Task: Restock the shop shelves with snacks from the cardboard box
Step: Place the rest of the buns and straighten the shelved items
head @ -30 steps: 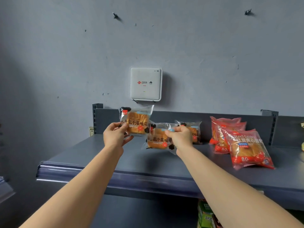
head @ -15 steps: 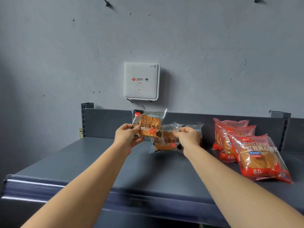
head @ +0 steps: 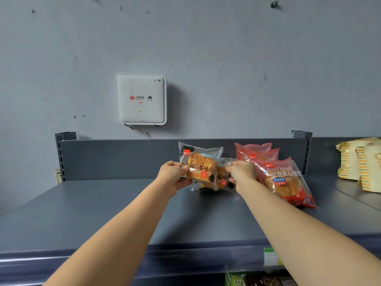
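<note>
- Head view: left hand (head: 173,176) grip pinches the left edge of a toast packet (head: 199,166), upright just above the shelf (head: 103,213), near its back panel.
- Same view: right hand (head: 241,174) grip pinches a second toast packet (head: 222,179) by its top edge; it sits on the shelf, partly behind the first, just beside the red bean bread packets (head: 286,178).
- Handling, judged: light, soft bread in slick crinkly film. Crushable, so hold the sealed edges, not the middle.

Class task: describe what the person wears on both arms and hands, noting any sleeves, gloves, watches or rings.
Nothing worn shows. The left hand and right hand are ungloved, with no ring visible. The left forearm and right forearm are bare to the frame's bottom edge: no sleeve, watch or bracelet.
</note>
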Available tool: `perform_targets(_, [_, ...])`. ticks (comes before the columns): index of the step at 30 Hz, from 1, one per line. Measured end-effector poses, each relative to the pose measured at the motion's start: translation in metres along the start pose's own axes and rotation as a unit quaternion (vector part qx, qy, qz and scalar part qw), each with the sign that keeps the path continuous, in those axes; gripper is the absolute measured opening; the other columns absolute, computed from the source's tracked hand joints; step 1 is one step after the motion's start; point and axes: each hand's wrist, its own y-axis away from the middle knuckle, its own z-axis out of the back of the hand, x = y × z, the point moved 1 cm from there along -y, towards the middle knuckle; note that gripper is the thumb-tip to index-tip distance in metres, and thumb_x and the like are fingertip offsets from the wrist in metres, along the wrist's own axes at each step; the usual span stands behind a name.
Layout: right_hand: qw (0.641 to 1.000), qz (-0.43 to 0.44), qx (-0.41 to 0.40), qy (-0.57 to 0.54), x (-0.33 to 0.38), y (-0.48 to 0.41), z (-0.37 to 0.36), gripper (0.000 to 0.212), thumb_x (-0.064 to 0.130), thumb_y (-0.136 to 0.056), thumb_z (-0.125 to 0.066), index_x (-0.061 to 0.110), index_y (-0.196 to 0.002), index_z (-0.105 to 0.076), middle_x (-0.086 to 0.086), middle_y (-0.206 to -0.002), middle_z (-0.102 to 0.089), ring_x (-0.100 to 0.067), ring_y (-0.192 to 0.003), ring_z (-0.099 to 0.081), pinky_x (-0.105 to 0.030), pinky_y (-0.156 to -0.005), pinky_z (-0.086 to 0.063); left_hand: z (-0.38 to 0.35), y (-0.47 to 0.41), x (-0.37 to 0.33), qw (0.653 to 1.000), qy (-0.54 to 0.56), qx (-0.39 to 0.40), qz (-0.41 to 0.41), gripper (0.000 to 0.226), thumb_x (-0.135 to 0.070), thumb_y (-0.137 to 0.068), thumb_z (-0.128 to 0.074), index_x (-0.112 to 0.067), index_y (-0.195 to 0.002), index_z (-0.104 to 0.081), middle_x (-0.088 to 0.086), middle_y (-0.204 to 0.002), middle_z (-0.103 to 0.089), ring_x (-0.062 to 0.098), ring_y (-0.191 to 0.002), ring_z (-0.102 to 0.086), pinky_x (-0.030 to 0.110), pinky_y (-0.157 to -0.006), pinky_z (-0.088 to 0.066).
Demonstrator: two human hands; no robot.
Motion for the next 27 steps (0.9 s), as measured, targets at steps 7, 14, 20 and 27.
perform_targets(7, [1.000, -0.010, 0.017, -0.008, -0.003, -0.015, 0.001, 0.019, 0.004, -0.087, -0.066, 0.010, -0.104, -0.070, -0.003, -0.090, -0.062, -0.016, -0.071, -0.056, -0.038, -0.081, -0.058, -0.004, 0.004, 0.010, 0.995, -0.086, -0.012, 0.039, 0.011, -0.006, -0.093, -0.059, -0.009, -0.089, -0.049, 0.014, -0.105, -0.063, 0.025, -0.085, -0.062, 0.041, -0.065, -0.054])
perform_targets(14, [1.000, -0.012, 0.017, -0.014, -0.006, -0.023, -0.002, 0.028, -0.002, -0.085, -0.052, 0.013, -0.097, -0.072, -0.004, -0.082, -0.065, -0.023, -0.075, -0.058, -0.041, -0.078, -0.057, -0.004, 0.001, 0.019, 0.965, -0.251, -0.069, -0.013, 0.021, -0.021, -0.084, -0.072, -0.015, -0.074, -0.056, 0.003, -0.090, -0.066, 0.018, -0.087, -0.055, 0.030, -0.073, -0.047])
perform_targets(20, [0.999, -0.005, 0.030, -0.026, -0.008, -0.026, -0.008, 0.030, 0.003, -0.090, -0.047, 0.013, -0.109, -0.069, -0.006, -0.101, -0.070, -0.025, -0.090, -0.066, -0.038, -0.079, -0.058, -0.009, 0.004, 0.019, 0.965, -0.257, -0.055, -0.011, 0.013, -0.013, -0.091, -0.065, -0.010, -0.086, -0.053, 0.005, -0.082, -0.059, 0.015, -0.066, -0.051, 0.026, -0.054, -0.049])
perform_targets(27, [0.997, -0.010, 0.051, -0.052, -0.007, -0.022, -0.012, 0.036, 0.034, -0.098, -0.043, 0.013, -0.076, -0.062, -0.018, -0.102, -0.071, -0.034, -0.100, -0.068, -0.053, -0.090, -0.054, -0.017, 0.001, 0.026, 0.943, -0.325, -0.053, -0.046, 0.018, -0.019, -0.091, -0.064, -0.010, -0.085, -0.050, 0.007, -0.084, -0.055, 0.018, -0.066, -0.053, 0.031, -0.056, -0.058])
